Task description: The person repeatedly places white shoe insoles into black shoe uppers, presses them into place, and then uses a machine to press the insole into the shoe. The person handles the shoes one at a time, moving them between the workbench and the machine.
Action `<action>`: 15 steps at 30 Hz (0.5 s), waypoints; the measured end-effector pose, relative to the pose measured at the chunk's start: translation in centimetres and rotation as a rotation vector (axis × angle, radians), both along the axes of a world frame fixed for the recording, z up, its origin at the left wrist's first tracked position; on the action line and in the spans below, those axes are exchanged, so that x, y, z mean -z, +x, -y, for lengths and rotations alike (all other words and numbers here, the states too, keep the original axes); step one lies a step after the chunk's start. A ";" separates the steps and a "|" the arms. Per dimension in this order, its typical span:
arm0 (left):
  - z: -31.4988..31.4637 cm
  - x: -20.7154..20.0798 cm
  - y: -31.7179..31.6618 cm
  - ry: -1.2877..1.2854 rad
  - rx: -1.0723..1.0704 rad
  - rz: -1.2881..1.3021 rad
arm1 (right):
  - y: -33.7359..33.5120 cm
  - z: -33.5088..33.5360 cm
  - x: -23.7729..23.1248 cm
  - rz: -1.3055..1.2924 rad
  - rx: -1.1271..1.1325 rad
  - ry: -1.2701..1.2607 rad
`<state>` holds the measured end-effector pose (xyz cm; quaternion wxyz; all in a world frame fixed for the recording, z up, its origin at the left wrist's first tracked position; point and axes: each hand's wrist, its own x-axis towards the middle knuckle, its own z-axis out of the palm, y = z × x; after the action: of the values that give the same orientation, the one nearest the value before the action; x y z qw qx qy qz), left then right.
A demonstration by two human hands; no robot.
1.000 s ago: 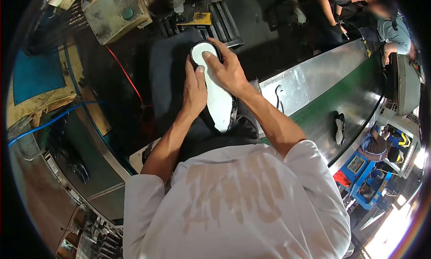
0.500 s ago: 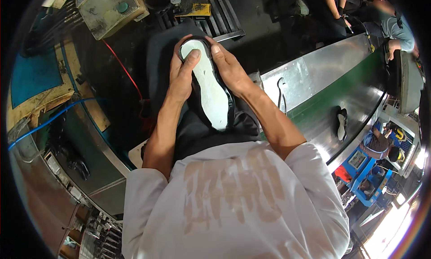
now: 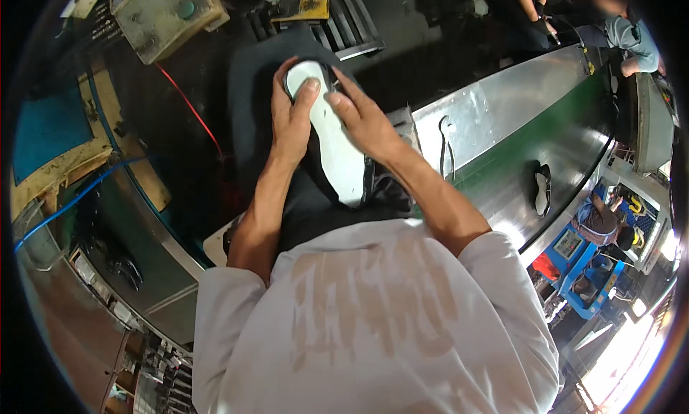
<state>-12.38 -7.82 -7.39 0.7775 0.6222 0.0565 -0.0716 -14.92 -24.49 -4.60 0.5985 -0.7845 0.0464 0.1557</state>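
Head view: left hand (image 3: 290, 125) and right hand (image 3: 367, 125) grasp a black-edged, white-faced, sole-shaped shoe piece (image 3: 333, 147) over the dark-trousered lap (image 3: 305, 212), left of the long green conveyor belt (image 3: 488, 171), thumbs (image 3: 309, 92) apparently pressing its far half; shifting either grip would call for the other to hold steady

L hand (image 3: 290, 130) + R hand (image 3: 367, 123) = 2, w/ 1 held shoe (image 3: 337, 156) btwn. Well R of R hand: 1 loose shoe (image 3: 541, 191) on 1 belt (image 3: 495, 177). L of L hand: 1 red cable (image 3: 191, 107), 1 blue hose (image 3: 72, 198).
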 end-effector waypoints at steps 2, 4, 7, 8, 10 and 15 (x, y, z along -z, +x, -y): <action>0.7 -0.3 0.5 -0.044 -0.050 -0.030 | 0.0 -0.2 -1.2 0.034 -0.001 -0.108; 1.0 -0.6 1.4 -0.143 -0.108 -0.062 | -1.3 -0.1 -2.6 0.117 -0.047 -0.200; 1.3 -1.9 2.9 -0.210 -0.251 -0.148 | -4.9 0.3 -8.2 0.327 -0.340 -0.678; 1.3 -2.0 3.3 -0.223 -0.262 -0.227 | -5.0 0.6 -7.9 0.368 -0.421 -0.786; 1.5 -1.0 4.6 -0.240 -0.266 -0.251 | -5.2 1.1 -7.2 0.435 -0.463 -0.872; -2.6 -0.8 7.2 0.473 -0.127 0.096 | -5.4 1.8 -6.5 0.480 -0.381 -0.742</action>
<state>-5.13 -5.18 -6.54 0.6149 0.7849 0.0736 0.0224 -20.31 -26.31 1.93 0.2327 -0.9534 -0.1852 0.0499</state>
